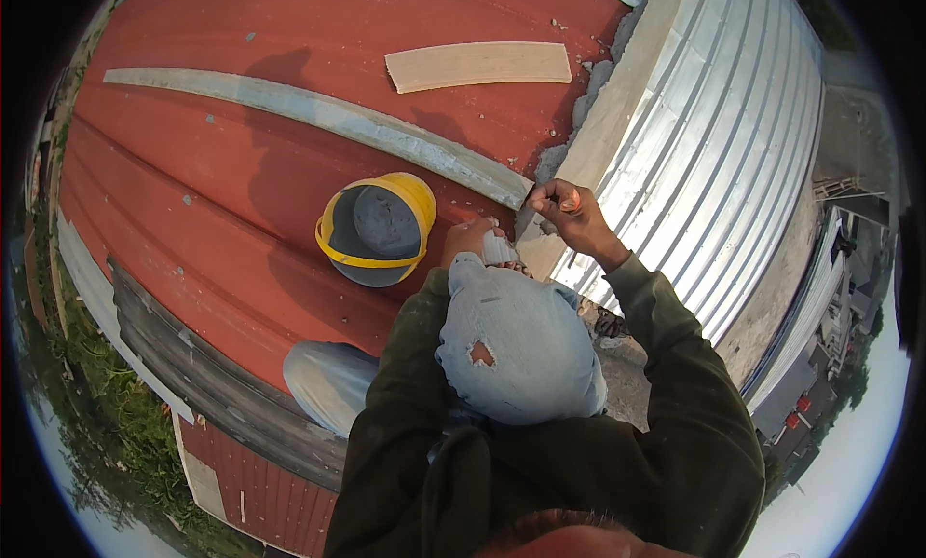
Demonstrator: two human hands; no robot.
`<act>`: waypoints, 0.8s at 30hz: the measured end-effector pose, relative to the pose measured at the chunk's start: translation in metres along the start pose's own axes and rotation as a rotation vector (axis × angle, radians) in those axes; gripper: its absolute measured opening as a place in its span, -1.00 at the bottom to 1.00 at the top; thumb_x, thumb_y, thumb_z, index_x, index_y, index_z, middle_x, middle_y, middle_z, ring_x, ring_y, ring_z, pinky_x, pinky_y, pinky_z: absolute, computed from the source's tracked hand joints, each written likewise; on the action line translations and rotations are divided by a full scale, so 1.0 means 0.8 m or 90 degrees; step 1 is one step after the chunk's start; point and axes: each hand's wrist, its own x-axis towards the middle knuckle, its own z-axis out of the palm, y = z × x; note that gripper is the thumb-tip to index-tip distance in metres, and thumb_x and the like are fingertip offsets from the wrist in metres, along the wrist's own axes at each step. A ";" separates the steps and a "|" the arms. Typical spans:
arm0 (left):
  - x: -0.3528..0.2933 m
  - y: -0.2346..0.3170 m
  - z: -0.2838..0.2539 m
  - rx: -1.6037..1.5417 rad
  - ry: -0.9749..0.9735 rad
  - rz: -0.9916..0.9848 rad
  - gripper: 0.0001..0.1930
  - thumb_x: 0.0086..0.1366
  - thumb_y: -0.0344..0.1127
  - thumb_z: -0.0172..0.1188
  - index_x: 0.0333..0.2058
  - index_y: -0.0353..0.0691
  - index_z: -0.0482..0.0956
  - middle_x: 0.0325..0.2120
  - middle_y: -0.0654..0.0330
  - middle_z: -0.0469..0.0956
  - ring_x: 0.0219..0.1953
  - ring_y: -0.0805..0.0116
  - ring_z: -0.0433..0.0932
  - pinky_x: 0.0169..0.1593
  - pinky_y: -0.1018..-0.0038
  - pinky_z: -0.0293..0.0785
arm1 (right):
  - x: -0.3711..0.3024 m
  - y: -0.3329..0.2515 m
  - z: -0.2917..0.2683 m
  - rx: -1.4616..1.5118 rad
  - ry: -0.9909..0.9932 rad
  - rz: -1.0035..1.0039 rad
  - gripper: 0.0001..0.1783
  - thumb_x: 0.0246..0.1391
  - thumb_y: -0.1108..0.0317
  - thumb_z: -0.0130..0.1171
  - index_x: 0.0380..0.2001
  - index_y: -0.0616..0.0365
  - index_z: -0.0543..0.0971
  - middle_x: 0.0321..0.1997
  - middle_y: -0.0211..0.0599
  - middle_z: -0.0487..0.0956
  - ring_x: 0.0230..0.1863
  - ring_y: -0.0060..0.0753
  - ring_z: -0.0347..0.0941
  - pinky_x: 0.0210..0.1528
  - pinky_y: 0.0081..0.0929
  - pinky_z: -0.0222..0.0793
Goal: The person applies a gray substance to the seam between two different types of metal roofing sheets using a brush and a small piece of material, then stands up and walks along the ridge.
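My right hand [569, 211] is closed in a pinch beside the near end of a long grey-white strip [386, 132] on the red roof. Whatever its fingertips hold is too small to make out. Just left of it, my left hand [469, 240] is curled against a whitish object [498, 248], its kind unclear and partly hidden behind my knee. Left of that hand stands a yellow bucket [418, 193], tilted toward me, with a grey mass [386, 220] inside. My bent knee in torn light-blue jeans [521, 336] rises between my forearms.
Red metal roofing [193, 211] with raised ribs lies under the bucket. A loose tan board [479, 66] rests farther off. On the right runs a concrete ledge [617, 124], then silver corrugated sheeting [714, 153]. Dark grey edging [212, 365] borders the roof at lower left, with greenery beyond.
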 end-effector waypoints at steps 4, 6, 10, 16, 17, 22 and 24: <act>0.001 -0.020 0.010 0.143 -0.013 0.077 -0.78 0.08 -0.26 0.12 -0.37 -0.31 0.54 -0.56 0.14 0.57 -0.57 0.35 0.52 -0.42 0.47 0.46 | 0.012 0.025 -0.028 -0.070 0.092 -0.071 -0.89 0.03 0.42 0.13 -0.39 0.24 0.51 -0.48 -0.44 0.49 -0.42 -0.67 0.33 -0.34 -0.62 0.29; -0.002 -0.022 0.016 0.243 -0.072 0.102 -0.75 0.13 -0.24 0.10 -0.30 -0.30 0.52 -0.55 0.15 0.55 -0.49 0.39 0.52 -0.33 0.47 0.45 | 0.021 0.033 -0.042 -0.117 0.123 -0.074 -0.89 0.01 0.43 0.13 -0.39 0.25 0.52 -0.49 -0.43 0.49 -0.42 -0.66 0.34 -0.34 -0.60 0.29; 0.006 -0.028 0.008 0.293 -0.078 0.111 -0.75 0.13 -0.25 0.09 -0.30 -0.31 0.52 -0.56 0.17 0.55 -0.49 0.43 0.52 -0.32 0.47 0.45 | 0.050 0.044 -0.081 -0.225 0.154 -0.001 -0.80 -0.05 0.39 0.15 -0.35 0.29 0.54 -0.47 -0.29 0.52 -0.40 -0.52 0.41 -0.30 -0.51 0.34; 0.019 -0.066 -0.043 0.550 0.069 0.161 -0.70 0.15 -0.17 0.03 -0.27 -0.29 0.52 -0.49 0.05 0.55 -0.40 0.19 0.54 -0.27 0.34 0.46 | 0.110 0.069 -0.120 -0.385 0.140 0.011 -0.74 -0.04 0.21 0.15 -0.48 0.23 0.56 -0.52 0.08 0.51 -0.41 0.07 0.48 -0.33 -0.25 0.38; 0.023 -0.076 -0.055 0.579 0.089 0.160 -0.69 0.16 -0.17 0.02 -0.27 -0.29 0.52 -0.47 0.03 0.55 -0.39 0.17 0.54 -0.26 0.33 0.46 | 0.123 0.078 -0.124 -0.390 0.137 0.009 -0.74 -0.04 0.21 0.15 -0.48 0.23 0.56 -0.52 0.08 0.51 -0.41 0.07 0.48 -0.33 -0.25 0.38; 0.052 -0.120 -0.117 0.716 0.245 0.144 -0.66 0.16 -0.14 -0.02 -0.24 -0.27 0.52 -0.38 -0.03 0.54 -0.31 0.05 0.53 -0.22 0.24 0.45 | 0.174 0.103 -0.132 -0.690 0.095 -0.037 -0.74 -0.03 0.25 0.13 -0.50 0.29 0.56 -0.48 0.16 0.51 -0.35 0.15 0.47 -0.28 -0.15 0.36; 0.058 -0.139 -0.148 0.750 0.329 0.124 -0.65 0.16 -0.12 -0.04 -0.24 -0.27 0.52 -0.35 -0.06 0.54 -0.28 0.00 0.53 -0.20 0.20 0.45 | 0.189 0.098 -0.116 -0.688 0.088 -0.027 -0.74 -0.04 0.23 0.14 -0.49 0.26 0.56 -0.45 0.15 0.52 -0.33 0.15 0.47 -0.27 -0.12 0.37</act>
